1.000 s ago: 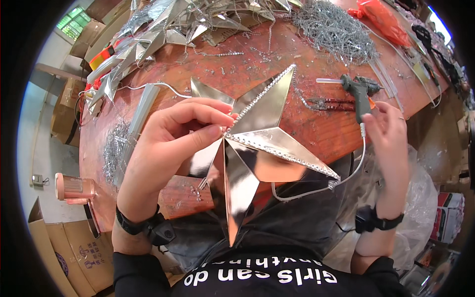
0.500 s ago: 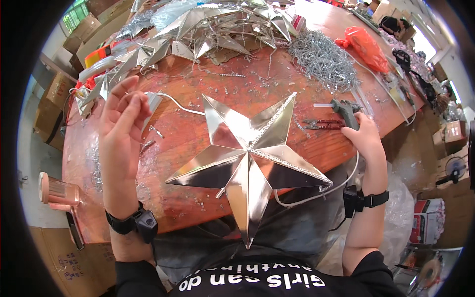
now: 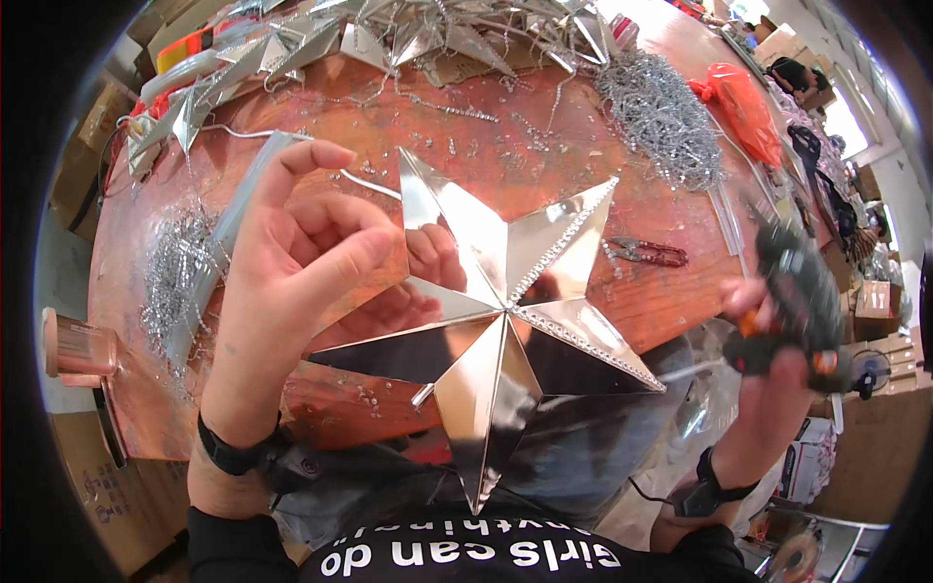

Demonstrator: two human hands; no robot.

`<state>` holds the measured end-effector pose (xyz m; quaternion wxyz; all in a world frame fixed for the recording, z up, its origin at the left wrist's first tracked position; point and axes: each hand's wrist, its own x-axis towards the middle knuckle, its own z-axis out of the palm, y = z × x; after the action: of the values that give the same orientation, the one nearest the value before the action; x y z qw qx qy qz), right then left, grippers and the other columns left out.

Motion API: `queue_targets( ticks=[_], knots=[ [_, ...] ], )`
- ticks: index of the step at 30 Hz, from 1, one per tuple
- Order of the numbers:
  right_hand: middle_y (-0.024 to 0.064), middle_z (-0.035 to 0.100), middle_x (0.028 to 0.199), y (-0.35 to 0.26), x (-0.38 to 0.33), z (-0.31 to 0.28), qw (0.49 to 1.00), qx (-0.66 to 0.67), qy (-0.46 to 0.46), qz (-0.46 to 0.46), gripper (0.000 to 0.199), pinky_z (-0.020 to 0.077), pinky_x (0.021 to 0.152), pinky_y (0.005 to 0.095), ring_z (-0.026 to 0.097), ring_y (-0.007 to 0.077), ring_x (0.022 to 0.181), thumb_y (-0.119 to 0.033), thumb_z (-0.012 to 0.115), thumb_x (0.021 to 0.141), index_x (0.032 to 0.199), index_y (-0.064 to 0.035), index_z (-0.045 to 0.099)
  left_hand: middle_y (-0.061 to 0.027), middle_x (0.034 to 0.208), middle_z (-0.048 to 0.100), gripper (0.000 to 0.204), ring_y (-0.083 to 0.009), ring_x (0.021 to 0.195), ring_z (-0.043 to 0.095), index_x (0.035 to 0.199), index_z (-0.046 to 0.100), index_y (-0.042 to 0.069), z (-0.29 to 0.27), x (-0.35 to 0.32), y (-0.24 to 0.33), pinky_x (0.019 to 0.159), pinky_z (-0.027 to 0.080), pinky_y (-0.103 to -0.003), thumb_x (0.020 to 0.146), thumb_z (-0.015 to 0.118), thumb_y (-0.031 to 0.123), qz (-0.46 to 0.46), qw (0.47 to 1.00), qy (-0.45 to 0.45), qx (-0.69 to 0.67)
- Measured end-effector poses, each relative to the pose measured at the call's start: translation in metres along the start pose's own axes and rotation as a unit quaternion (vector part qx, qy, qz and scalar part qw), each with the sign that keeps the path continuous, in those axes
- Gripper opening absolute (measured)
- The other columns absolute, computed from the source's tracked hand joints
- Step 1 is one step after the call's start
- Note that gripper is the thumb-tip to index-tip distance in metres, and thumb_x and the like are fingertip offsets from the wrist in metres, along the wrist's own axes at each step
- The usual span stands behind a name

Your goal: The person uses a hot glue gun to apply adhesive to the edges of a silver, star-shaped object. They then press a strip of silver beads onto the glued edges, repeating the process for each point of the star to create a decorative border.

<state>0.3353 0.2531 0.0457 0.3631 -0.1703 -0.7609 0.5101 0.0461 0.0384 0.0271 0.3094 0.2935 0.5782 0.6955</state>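
Note:
A shiny silver five-pointed star (image 3: 481, 325) lies before me, its lower tip over the table's near edge. Strips of small rhinestones run along its upper right and lower right ridges. My left hand (image 3: 316, 228) is over its left side, fingers loosely curled and apart, with nothing seen between them; the star's mirror surface reflects the fingers. Off the table's right edge, my right hand (image 3: 768, 335) is wrapped around a dark glue gun (image 3: 802, 296), both blurred by motion. Red-handled snips (image 3: 651, 253) lie right of the star.
More silver stars (image 3: 292, 49) are heaped at the far side. Tangled rhinestone strips (image 3: 661, 121) and a red plastic bag (image 3: 741, 112) lie at the far right. Another tangle (image 3: 175, 282) sits at left, near a copper-coloured cup (image 3: 78, 348). Loose bits dot the table (image 3: 466, 165).
My right hand has lifted the glue gun off the table and brought it right and nearer to me. My left hand has moved right and nearer, over the star. The view has shifted slightly.

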Motion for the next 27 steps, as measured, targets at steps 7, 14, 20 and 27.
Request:
queue_targets(
  ticks=[7,14,20,27],
  knots=[
    [0.0155,0.067,0.081,-0.023,0.017,0.043,0.975,-0.108,-0.178,-0.081,0.08,0.0531,0.073,0.0385,0.066,0.0309,0.079,-0.074,0.054,0.061,0.08,0.0032,0.061,-0.0043,0.087,0.057,0.042,-0.0131,0.076,0.062,0.12,0.041,0.001,0.007,0.001,0.003,0.072,0.055,-0.03,0.082,0.06,-0.004,-0.03,0.999,0.006,-0.011],
    [0.0091,0.068,0.074,-0.025,0.024,0.058,0.941,-0.251,-0.18,-0.135,0.041,0.0534,0.067,0.0337,0.067,0.0259,0.073,-0.046,0.064,0.075,0.073,-0.0053,0.062,-0.0025,0.086,0.052,0.027,-0.013,0.077,0.06,0.11,0.047,0.0,0.003,-0.004,0.003,0.07,0.056,-0.032,0.085,0.058,-0.001,-0.029,0.999,0.007,0.035],
    [0.0079,0.065,0.069,-0.021,0.02,0.066,0.95,-0.255,-0.138,-0.113,0.058,0.051,0.067,0.0352,0.064,0.0253,0.072,-0.064,0.054,0.074,0.069,-0.0064,0.059,-0.0008,0.09,0.053,0.017,-0.0074,0.085,0.053,0.102,0.053,0.003,0.008,-0.003,0.01,0.077,0.043,-0.02,0.086,0.059,-0.001,-0.077,0.997,0.004,0.006],
    [0.0079,0.062,0.067,-0.017,0.022,0.065,0.947,-0.256,-0.147,-0.128,0.058,0.0503,0.065,0.0359,0.061,0.0245,0.069,-0.064,0.055,0.074,0.07,-0.0059,0.058,-0.0024,0.089,0.055,0.018,-0.0084,0.08,0.056,0.098,0.052,0.002,0.009,-0.003,0.013,0.073,0.046,-0.021,0.084,0.06,-0.004,-0.102,0.995,0.005,0.001]
  ],
)
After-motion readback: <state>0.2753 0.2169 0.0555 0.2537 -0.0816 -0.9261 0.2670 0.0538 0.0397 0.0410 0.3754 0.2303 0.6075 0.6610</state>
